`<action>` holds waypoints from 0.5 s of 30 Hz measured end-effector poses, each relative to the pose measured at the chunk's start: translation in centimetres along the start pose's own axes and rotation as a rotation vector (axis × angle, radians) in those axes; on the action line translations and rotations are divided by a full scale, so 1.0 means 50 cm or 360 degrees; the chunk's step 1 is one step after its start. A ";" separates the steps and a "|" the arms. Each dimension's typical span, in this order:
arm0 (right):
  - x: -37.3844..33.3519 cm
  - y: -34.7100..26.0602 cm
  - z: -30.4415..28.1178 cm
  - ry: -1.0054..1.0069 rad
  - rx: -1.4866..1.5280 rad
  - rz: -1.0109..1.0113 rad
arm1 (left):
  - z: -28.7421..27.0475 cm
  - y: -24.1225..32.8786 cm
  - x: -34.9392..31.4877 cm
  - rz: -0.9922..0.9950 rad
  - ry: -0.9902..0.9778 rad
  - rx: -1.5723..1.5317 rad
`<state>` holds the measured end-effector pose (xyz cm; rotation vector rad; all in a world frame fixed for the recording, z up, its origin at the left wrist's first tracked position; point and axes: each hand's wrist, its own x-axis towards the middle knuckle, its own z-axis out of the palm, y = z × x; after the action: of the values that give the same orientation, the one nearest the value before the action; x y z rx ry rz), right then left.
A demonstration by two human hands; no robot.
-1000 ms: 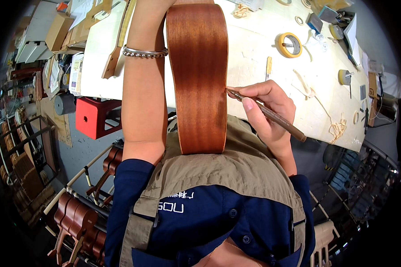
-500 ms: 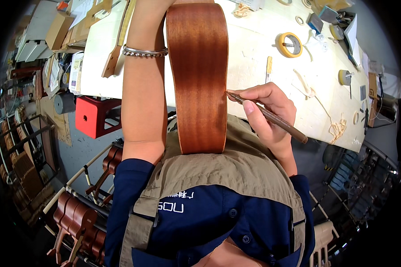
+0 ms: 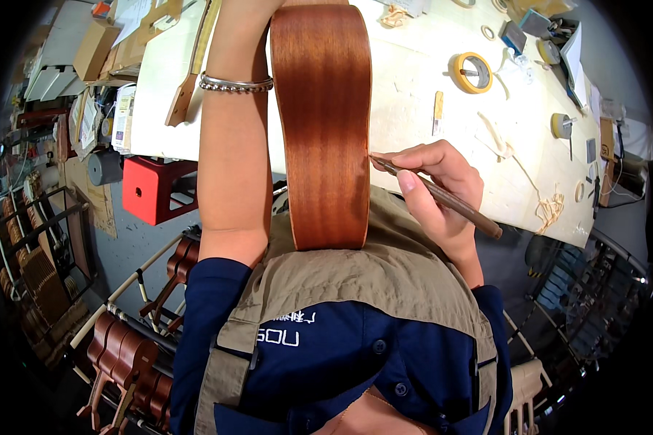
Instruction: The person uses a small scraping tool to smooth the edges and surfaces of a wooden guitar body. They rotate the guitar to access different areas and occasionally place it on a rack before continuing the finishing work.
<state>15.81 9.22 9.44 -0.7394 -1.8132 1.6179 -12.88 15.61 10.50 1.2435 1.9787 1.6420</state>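
In the head view, a reddish-brown wooden instrument body (image 3: 325,130) stands edge-on in the middle, its waisted side facing up, its lower end against the olive apron (image 3: 388,283) and its upper part over the pale worktable (image 3: 406,80); a light line of edging runs down its right border; the right hand (image 3: 446,190) is just beside that border and holds a slim brown pen-like tool (image 3: 461,201) in a narrow pinch between thumb and fingers, the tip at the edge near the waist, the back end slanting down to the right; the left forearm (image 3: 233,163) reaches up along the body's left side, a metal bracelet (image 3: 236,85) round its wrist; the left hand (image 3: 272,6) is mostly cut off at the upper border, so I cannot tell how its grip stands.

On the table, right of the body, lie a narrow flat stick (image 3: 437,112), a yellow tape roll (image 3: 458,75) and a bundle of pale cord (image 3: 551,211); to the left of the forearm lies a wooden neck (image 3: 184,99); below the table's left edge is a red stool (image 3: 143,190); at lower left, more brown instrument bodies (image 3: 122,349) sit in a row on a rack.
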 end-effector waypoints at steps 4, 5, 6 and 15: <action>0.007 0.000 0.004 0.0076 0.0175 -0.0050 | 0.003 -0.010 0.000 0.0012 -0.0016 -0.0145; 0.011 -0.002 0.006 0.0103 0.0169 -0.0084 | 0.004 -0.007 0.000 -0.0015 -0.0013 -0.0121; 0.018 -0.005 0.007 0.0131 0.0163 -0.0118 | 0.005 -0.002 0.000 -0.0041 -0.0009 -0.0096; 0.063 -0.016 0.021 0.0221 0.0055 -0.0393 | -0.007 0.009 -0.008 -0.0057 0.0010 -0.0079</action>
<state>12.91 10.76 10.34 -0.5722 -1.6996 1.3990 -12.66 15.06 10.91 1.1795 1.9402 1.6694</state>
